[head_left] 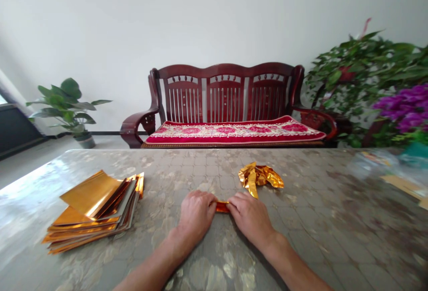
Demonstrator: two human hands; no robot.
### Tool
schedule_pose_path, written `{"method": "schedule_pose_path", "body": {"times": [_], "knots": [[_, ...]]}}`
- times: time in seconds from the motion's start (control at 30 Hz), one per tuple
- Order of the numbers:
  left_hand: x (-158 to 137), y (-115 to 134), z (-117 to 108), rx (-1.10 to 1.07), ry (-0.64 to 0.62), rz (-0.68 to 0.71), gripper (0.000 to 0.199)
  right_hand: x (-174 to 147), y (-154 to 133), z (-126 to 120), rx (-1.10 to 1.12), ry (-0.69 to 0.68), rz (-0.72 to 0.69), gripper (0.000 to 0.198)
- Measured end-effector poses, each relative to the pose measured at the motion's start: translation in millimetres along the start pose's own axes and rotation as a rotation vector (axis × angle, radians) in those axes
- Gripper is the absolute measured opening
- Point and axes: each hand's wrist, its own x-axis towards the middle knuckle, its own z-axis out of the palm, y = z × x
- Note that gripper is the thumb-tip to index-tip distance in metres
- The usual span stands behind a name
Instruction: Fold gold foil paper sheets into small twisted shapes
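A narrow folded strip of gold foil paper [222, 206] lies low over the table, its middle showing between my two hands. My left hand [198, 213] is closed on the strip's left end, and my right hand [250, 217] is closed on its right end. The fingers hide both ends. Just beyond my right hand sits a crumpled piece of gold foil [264, 176]; part of it reaches down close to my knuckles. Off to the left is an uneven stack of gold foil sheets [90, 219], some turned at angles.
The table [160, 255] has a patterned, glossy cover. Clear plastic bags [374, 164] and a tan flat piece [403, 186] lie at its right. Behind it stands a dark red wooden bench [220, 70] with a red floral cushion [234, 131]. Potted plants [68, 104] flank it.
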Motion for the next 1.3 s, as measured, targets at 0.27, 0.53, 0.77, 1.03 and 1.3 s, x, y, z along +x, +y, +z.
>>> {"method": "schedule_pose_path", "body": {"times": [0.27, 0.53, 0.77, 1.03, 1.3], "knots": [[6, 0, -5, 0.08, -0.094, 0.274, 0.028, 0, -9, -7, -0.01, -0.031, -0.047, 0.027], [3, -10, 3, 0.09, -0.197, 0.195, 0.029, 1, -10, -1, 0.024, 0.056, -0.087, 0.013], [2, -15, -7, 0.018, -0.067, 0.225, 0.018, 3, -9, -2, -0.002, 0.065, -0.062, 0.02], [4, -16, -8, 0.154, -0.156, 0.226, 0.027, 6, -9, -2, 0.036, 0.015, -0.018, 0.024], [4, -15, -12, -0.239, -0.207, 0.157, 0.018, 9, -2, 0, 0.27, -0.066, 0.129, 0.026]]}}
